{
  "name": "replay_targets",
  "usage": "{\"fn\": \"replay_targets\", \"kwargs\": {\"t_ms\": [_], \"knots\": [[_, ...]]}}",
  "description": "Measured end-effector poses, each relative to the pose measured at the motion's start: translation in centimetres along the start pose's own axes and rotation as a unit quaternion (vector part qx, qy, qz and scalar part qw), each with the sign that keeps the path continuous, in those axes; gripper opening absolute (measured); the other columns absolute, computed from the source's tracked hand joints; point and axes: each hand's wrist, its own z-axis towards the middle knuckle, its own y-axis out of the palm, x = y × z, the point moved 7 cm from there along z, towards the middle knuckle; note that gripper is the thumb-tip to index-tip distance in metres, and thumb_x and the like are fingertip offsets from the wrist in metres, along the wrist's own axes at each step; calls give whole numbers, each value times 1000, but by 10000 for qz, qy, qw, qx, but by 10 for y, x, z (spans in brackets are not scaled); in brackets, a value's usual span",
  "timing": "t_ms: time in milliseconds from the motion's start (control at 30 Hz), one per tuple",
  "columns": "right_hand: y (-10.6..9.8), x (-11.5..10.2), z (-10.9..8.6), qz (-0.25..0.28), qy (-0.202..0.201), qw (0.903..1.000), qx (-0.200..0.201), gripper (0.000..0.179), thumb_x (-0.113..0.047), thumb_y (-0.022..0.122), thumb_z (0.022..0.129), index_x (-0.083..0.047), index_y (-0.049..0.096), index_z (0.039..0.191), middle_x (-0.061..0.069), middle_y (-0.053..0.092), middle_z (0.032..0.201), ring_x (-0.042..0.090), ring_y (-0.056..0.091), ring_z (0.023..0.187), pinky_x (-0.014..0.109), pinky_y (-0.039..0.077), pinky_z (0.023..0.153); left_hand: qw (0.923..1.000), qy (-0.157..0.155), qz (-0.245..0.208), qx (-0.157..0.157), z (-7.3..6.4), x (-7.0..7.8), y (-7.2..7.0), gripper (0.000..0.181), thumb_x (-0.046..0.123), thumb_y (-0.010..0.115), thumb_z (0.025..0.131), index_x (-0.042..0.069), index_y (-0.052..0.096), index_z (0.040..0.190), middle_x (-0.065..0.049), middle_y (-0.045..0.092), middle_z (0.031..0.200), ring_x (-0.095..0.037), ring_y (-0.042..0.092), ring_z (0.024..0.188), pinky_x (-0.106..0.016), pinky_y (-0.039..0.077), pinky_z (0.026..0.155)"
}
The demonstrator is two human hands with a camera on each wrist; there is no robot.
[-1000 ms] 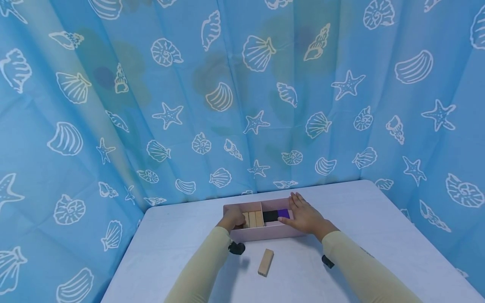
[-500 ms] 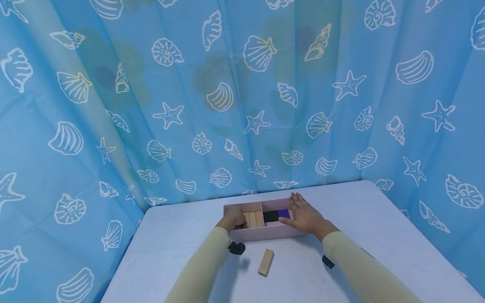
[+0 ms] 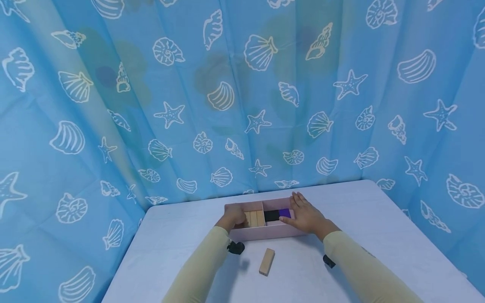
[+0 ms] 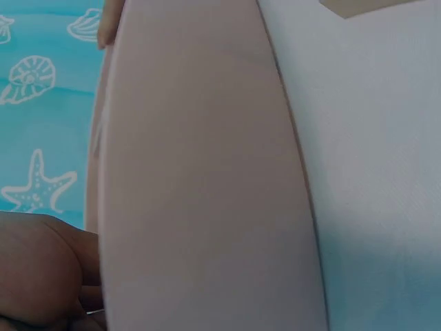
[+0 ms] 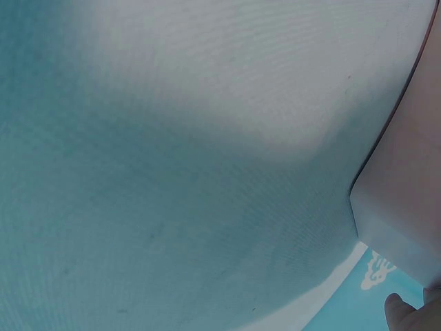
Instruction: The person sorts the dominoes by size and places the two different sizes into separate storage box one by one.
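A pink two-compartment box [image 3: 265, 233] stands toward the back of the table. My left hand [image 3: 235, 215] reaches down into its left compartment, beside several wooden blocks [image 3: 254, 219] lined up against the divider. The fingers of that hand are mostly hidden, so what they hold is unclear. In the right compartment lie a black piece [image 3: 271, 215] and a purple piece [image 3: 284, 213]. My right hand [image 3: 307, 216] rests on the right end of the box with straight fingers, its thumb near the purple piece. The left wrist view is filled by the box's front wall [image 4: 200, 172].
One loose wooden block [image 3: 267, 261] lies on the white-covered table [image 3: 295, 277] in front of the box. Behind the table hangs a blue curtain [image 3: 212, 139] with white shell prints. Dark wrist cameras sit under both sleeves.
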Motion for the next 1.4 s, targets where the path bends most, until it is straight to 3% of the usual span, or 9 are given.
{"fn": "replay_targets", "kwargs": {"t_ms": [300, 567, 733, 1033, 1400], "knots": [[-2, 0, -1, 64, 15, 10000, -20, 116, -85, 27, 82, 8, 20, 150, 24, 12, 158, 40, 8, 145, 51, 15, 115, 9998, 136, 110, -54, -11, 7, -8, 7, 2, 64, 90, 0, 67, 96, -12, 62, 78, -23, 63, 68, -33, 51, 62], [-1, 0, 0, 53, 28, 10000, -14, 116, -86, 27, 81, 8, 21, 150, 24, 13, 158, 40, 8, 145, 51, 15, 115, 9985, 409, -268, -228, -24, 15, -14, 43, 3, 64, 91, 0, 55, 133, -11, 62, 99, -22, 63, 78, -33, 55, 71], [-1, 1, 1, 30, -1, 10000, 31, 117, -86, 26, 81, 8, 22, 150, 24, 14, 158, 40, 9, 145, 51, 16, 115, 9963, 670, -469, -272, -32, 22, -15, 43, 4, 62, 93, -1, 54, 135, -12, 62, 99, -21, 65, 80, -33, 57, 70], [1, 1, 2, 32, -2, 10000, -8, 117, -86, 26, 81, 9, 21, 150, 24, 12, 158, 40, 7, 145, 51, 15, 115, 9950, 784, -565, -254, -48, 31, -15, 40, 4, 67, 91, 2, 58, 130, -10, 62, 96, -21, 65, 81, -31, 58, 67], [0, 1, 1, 19, -24, 10000, -27, 117, -86, 26, 82, 9, 20, 150, 24, 13, 158, 40, 8, 145, 50, 15, 115, 9849, 1325, -960, -561, -60, 37, -10, 38, -2, 63, 90, -4, 57, 127, -10, 63, 94, -23, 65, 84, -32, 58, 67]]}}
